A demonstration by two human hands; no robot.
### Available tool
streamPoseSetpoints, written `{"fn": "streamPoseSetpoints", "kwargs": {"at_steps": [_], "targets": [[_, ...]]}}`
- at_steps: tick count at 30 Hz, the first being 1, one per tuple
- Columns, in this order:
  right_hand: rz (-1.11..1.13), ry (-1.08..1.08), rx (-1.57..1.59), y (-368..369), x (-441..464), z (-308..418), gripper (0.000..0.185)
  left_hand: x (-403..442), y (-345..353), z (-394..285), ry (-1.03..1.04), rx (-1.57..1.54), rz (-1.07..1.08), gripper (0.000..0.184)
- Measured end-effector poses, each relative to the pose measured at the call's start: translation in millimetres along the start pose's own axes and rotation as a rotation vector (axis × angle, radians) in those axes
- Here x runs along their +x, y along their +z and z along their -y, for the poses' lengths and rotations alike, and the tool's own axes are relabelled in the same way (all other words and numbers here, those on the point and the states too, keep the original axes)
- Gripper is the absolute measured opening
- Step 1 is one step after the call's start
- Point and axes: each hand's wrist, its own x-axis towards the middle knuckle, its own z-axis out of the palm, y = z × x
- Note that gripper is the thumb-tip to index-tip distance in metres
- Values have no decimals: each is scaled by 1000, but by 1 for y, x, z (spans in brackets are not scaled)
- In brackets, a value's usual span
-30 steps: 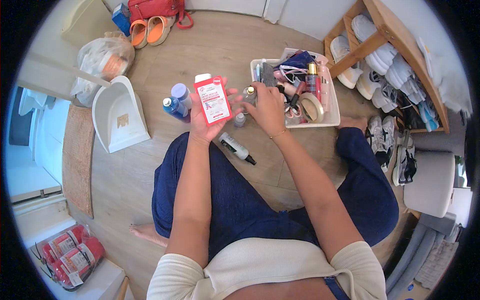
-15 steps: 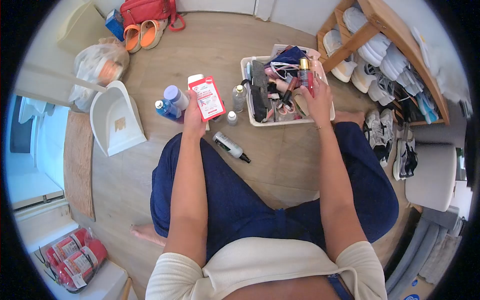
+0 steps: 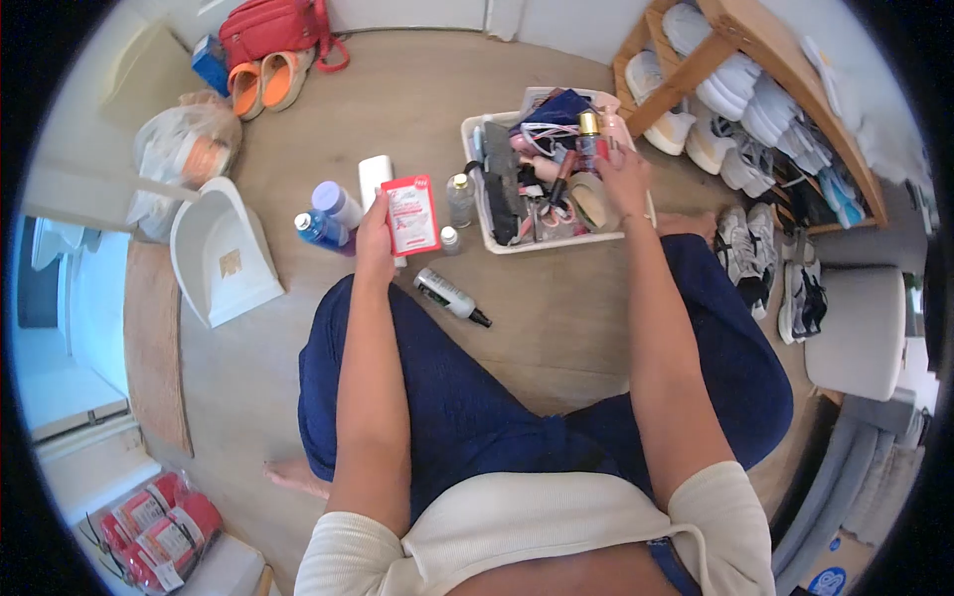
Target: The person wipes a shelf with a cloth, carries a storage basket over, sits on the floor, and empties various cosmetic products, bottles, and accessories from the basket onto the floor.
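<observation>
My left hand [image 3: 375,241] grips a flat red-and-white packet [image 3: 410,217] by its left edge, above the floor. Behind the packet stands a white bottle [image 3: 375,175]. To the left are a lilac-capped bottle [image 3: 336,202] and a blue bottle [image 3: 323,230]. My right hand [image 3: 624,183] reaches into the right side of a white basket [image 3: 537,245] of toiletries and cosmetics. Its fingers are bent beside a gold-capped bottle [image 3: 588,149] and a pink bottle [image 3: 612,123]; whether they grip anything is unclear. A round beige item [image 3: 590,202] lies just left of that hand.
A clear bottle [image 3: 460,201], a small white-capped bottle [image 3: 450,239] and a lying spray bottle [image 3: 450,294] are between my legs and the basket. A white dustpan [image 3: 225,263] sits at left. The wooden shoe rack [image 3: 785,60] stands at right, with shoes [image 3: 740,253] below.
The packet in my left hand is slightly lower and more upright. My right hand has shifted within the basket, its fingers now more bent. The whole view has moved slightly.
</observation>
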Motion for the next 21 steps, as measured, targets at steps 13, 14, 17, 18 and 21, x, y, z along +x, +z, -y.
{"fn": "streamPoseSetpoints", "kwargs": {"at_steps": [13, 14, 17, 18, 21], "targets": [[88, -90, -195, -19, 3, 45, 62, 3, -3, 16, 343, 796, -201, 32], [97, -69, -173, -18, 5, 48, 62, 6, -6, 18, 339, 764, -220, 30], [-96, -123, -82, -33, -6, 64, 61, 8, -10, 13, 376, 796, -271, 26], [-87, -130, -82, -39, -10, 71, 61, 7, -8, 12, 411, 854, -286, 25], [-347, -267, 66, -69, -17, 96, 60, 3, -1, 9, 413, 815, -315, 21]]}}
